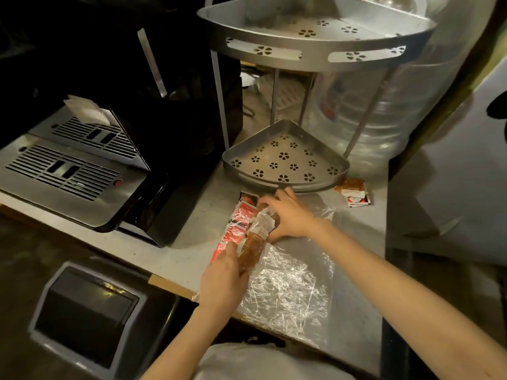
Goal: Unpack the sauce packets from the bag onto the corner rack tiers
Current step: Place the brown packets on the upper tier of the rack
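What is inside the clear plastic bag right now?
The clear plastic bag holds red sauce packets and brown sauce packets bunched at its far-left end. Both hands cover part of the pile, so the count cannot be told. The rest looks flat.

Your way onto the lower tier (285, 160) is open from the front: its perforated floor is bare and only a low rim faces you. The upper tier (315, 31) overhangs it, and thin legs (219, 97) stand at left, right and behind. The black appliance (153, 160) walls off the left side closely. On the right, a clear water jug (384, 119) crowds the rack. A few loose packets (354, 192) lie just right of the lower rim.
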A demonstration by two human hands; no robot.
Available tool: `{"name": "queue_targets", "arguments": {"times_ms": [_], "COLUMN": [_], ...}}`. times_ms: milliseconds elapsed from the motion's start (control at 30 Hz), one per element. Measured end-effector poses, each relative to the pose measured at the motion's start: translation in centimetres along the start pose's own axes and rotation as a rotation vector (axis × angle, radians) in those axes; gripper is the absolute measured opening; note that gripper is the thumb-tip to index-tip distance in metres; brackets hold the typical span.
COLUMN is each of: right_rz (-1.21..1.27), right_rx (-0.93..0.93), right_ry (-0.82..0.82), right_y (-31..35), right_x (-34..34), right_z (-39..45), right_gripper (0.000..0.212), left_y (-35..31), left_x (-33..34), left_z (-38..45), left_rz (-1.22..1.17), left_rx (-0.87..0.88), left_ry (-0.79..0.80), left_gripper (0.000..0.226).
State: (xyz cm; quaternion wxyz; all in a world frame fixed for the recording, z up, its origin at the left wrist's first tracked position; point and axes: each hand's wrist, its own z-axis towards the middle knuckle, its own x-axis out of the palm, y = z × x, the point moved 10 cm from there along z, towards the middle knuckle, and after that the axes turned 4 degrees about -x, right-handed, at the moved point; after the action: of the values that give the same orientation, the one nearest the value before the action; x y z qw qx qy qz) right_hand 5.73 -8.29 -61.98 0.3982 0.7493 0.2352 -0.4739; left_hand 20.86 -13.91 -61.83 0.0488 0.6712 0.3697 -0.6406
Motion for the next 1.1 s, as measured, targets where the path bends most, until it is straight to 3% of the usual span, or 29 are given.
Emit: {"name": "queue_targets", "arguments": {"times_ms": [133,300,467,567,667,733,967,1100], "right_rz": [-0.03,0.264,0.67,0.87,1.056,1.174,1.441,1.433], "right_rx": [-0.006,0.054,0.249,0.329,0.397,0.428,0.415,0.371], "right_ry": [-0.04,0.016,0.019,-0.026,-0.098,-0.138,-0.151,-0.101], "right_y": [-0.6,-1.7,-4.7,-6.0,-7.5,-7.9,-7.3,-6.7], "right_x": [-1.1,-2.6,-3.1,-3.1,-2.7,-2.5,-2.0,-2.7], "right_z": [-0.8,-2.8,-5.1,-6.3,-7.3,-8.0,-9.7,-10.6], "right_gripper": [0.075,0.042,0.063,0.074,0.064,0.059,0.033,0.046], "left_y": [0.0,-0.3,-3.1,-3.6,-4.2,-5.5,-7.3,-8.0], "left_x": [0.2,-0.3,-2.8,-3.2,-2.5,-2.1,2.2,2.4], "left_z": [1.0,3.5,5.6,6.4,6.4,5.7,5.9,6.5], "left_rz": [-0.151,-0.433,-0.666,-0.97,-1.43,-1.601,-1.276,-1.243], "left_rx": [0.044,-0.052,0.093,0.062,-0.076,-0.076,-0.257,-0.293], "left_ry": [0.099,0.516,0.736,0.816,0.879,0.895,0.876,0.796], "left_gripper": [0.047,0.047,0.042,0.062,0.064,0.059,0.046,0.039]}}
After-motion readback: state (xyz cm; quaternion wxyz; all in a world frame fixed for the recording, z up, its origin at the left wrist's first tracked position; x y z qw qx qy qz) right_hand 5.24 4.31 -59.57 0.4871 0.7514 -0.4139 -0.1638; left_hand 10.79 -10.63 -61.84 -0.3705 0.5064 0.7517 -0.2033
